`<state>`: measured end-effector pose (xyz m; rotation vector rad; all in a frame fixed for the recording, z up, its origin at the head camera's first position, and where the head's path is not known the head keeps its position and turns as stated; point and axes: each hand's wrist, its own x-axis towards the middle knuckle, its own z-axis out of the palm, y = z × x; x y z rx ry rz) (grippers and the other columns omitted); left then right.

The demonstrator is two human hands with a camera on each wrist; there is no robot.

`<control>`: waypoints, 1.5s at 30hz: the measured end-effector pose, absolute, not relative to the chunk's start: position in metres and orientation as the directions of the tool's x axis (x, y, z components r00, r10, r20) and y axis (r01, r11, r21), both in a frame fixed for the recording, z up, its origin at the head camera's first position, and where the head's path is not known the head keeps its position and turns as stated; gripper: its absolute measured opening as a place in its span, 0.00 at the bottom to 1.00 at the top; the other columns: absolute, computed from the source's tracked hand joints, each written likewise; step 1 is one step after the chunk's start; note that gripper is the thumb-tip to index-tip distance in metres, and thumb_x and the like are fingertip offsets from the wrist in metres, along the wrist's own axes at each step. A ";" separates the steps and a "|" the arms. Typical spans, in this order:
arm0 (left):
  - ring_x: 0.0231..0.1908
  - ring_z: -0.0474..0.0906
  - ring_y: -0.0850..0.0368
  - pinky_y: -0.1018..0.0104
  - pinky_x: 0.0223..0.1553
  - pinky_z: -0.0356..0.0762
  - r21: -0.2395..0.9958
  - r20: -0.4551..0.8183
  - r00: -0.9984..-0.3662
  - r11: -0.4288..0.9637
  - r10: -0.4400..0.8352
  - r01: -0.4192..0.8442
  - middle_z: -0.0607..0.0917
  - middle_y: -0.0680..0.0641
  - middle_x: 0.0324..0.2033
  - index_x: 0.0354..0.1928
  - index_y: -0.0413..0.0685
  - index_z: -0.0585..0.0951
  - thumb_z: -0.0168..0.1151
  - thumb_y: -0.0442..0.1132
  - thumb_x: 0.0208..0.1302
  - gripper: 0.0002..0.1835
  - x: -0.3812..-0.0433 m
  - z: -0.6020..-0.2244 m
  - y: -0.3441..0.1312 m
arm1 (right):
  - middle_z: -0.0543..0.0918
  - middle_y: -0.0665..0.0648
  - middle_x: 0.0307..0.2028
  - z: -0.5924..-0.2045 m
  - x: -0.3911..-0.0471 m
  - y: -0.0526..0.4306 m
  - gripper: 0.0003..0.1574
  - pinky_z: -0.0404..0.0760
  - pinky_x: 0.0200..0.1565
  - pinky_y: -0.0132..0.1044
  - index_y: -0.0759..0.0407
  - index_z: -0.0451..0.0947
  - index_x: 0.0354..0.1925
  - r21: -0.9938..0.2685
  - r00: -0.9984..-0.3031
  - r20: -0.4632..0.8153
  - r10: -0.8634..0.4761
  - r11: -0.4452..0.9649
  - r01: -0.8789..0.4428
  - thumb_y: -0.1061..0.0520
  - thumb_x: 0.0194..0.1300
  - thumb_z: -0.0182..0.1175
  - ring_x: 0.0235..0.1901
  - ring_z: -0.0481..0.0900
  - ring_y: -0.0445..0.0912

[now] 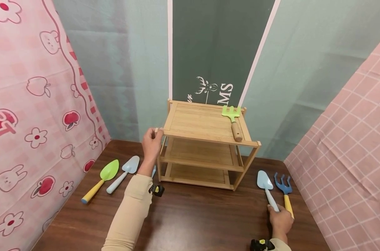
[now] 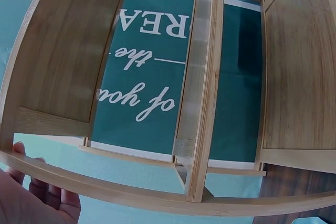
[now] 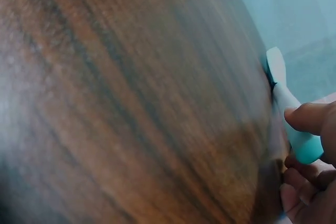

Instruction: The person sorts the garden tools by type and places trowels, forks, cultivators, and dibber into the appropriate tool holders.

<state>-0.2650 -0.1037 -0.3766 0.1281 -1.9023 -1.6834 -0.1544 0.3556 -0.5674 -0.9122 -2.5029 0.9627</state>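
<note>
A three-tier wooden shelf rack (image 1: 199, 122) stands on the table. At its upper left front corner, my left hand (image 1: 152, 143) grips the frame; in the left wrist view the fingers (image 2: 52, 195) curl behind a side rail. My right hand (image 1: 280, 219), low at the right, holds a light blue trowel (image 1: 265, 180) by the end of its handle. The right wrist view has the thumb (image 3: 310, 118) on top of that handle, fingers below. Just right of it lies a blue hand rake (image 1: 284, 186) with a yellow handle, partly behind the hand.
A green hand rake (image 1: 231, 112) with a wooden handle lies on the top tier. Left of the rack are a green trowel (image 1: 109, 170) with a yellow handle and another light blue trowel (image 1: 131, 165). A blue tool tip (image 1: 153, 170) shows behind the left wrist. Curtains surround the brown table (image 1: 190, 216).
</note>
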 end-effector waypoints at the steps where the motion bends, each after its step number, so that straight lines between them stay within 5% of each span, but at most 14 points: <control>1: 0.27 0.66 0.54 0.62 0.31 0.62 0.933 0.359 -0.822 0.194 -0.442 0.303 0.71 0.47 0.22 0.26 0.45 0.73 0.58 0.46 0.61 0.13 -0.265 -0.376 -0.104 | 0.71 0.78 0.49 -0.567 -0.154 0.355 0.28 0.60 0.51 0.60 0.73 0.72 0.52 -0.695 -0.745 0.064 0.664 0.565 0.444 0.54 0.59 0.60 0.47 0.64 0.73; 8: 0.27 0.66 0.54 0.61 0.31 0.62 0.939 0.344 -0.823 0.185 -0.452 0.290 0.70 0.48 0.22 0.26 0.46 0.73 0.58 0.46 0.60 0.12 -0.264 -0.376 -0.104 | 0.70 0.78 0.52 -0.570 -0.156 0.351 0.28 0.57 0.57 0.56 0.70 0.74 0.53 -0.820 -0.658 0.096 0.747 0.434 0.373 0.55 0.57 0.63 0.53 0.61 0.72; 19: 0.27 0.66 0.54 0.61 0.31 0.62 0.939 0.343 -0.824 0.189 -0.452 0.287 0.70 0.47 0.22 0.26 0.45 0.72 0.57 0.46 0.60 0.12 -0.263 -0.377 -0.102 | 0.75 0.69 0.52 -0.568 -0.155 0.332 0.26 0.58 0.60 0.35 0.62 0.79 0.50 -0.944 -0.474 0.097 0.875 0.232 0.234 0.53 0.53 0.67 0.59 0.66 0.57; 29: 0.26 0.65 0.53 0.61 0.30 0.61 0.934 0.358 -0.817 0.186 -0.453 0.306 0.68 0.48 0.21 0.25 0.45 0.71 0.57 0.45 0.61 0.13 -0.264 -0.378 -0.104 | 0.77 0.67 0.50 -0.559 -0.153 0.323 0.25 0.61 0.58 0.33 0.63 0.80 0.49 -0.954 -0.451 0.137 0.882 0.240 0.178 0.54 0.52 0.68 0.57 0.68 0.53; 33: 0.26 0.64 0.54 0.61 0.30 0.60 0.934 0.357 -0.819 0.187 -0.449 0.305 0.67 0.48 0.21 0.25 0.45 0.71 0.57 0.45 0.61 0.13 -0.264 -0.378 -0.104 | 0.80 0.64 0.47 -0.554 -0.144 0.315 0.24 0.66 0.50 0.25 0.62 0.82 0.47 -0.948 -0.427 0.174 0.888 0.268 0.172 0.53 0.51 0.69 0.50 0.74 0.42; 36: 0.26 0.64 0.54 0.61 0.30 0.60 0.935 0.355 -0.820 0.191 -0.450 0.300 0.68 0.48 0.21 0.26 0.45 0.71 0.57 0.46 0.61 0.13 -0.264 -0.377 -0.103 | 0.83 0.46 0.37 -0.551 -0.137 0.308 0.23 0.67 0.40 0.19 0.61 0.83 0.44 -0.951 -0.407 0.200 0.891 0.276 0.137 0.53 0.50 0.70 0.39 0.74 0.30; 40: 0.27 0.65 0.54 0.61 0.31 0.61 0.935 0.354 -0.818 0.196 -0.454 0.296 0.69 0.47 0.22 0.26 0.45 0.72 0.57 0.46 0.61 0.13 -0.265 -0.375 -0.102 | 0.75 0.30 0.28 -0.547 -0.131 0.302 0.21 0.68 0.34 0.17 0.64 0.83 0.42 -0.957 -0.393 0.244 0.887 0.286 0.050 0.56 0.48 0.71 0.32 0.72 0.27; 45: 0.27 0.65 0.54 0.61 0.31 0.61 0.935 0.354 -0.816 0.199 -0.457 0.294 0.69 0.47 0.23 0.26 0.45 0.71 0.57 0.45 0.61 0.13 -0.266 -0.376 -0.102 | 0.84 0.43 0.34 -0.569 -0.134 0.312 0.19 0.70 0.33 0.17 0.60 0.85 0.40 -0.955 -0.353 0.292 0.889 0.292 -0.054 0.58 0.45 0.73 0.36 0.76 0.33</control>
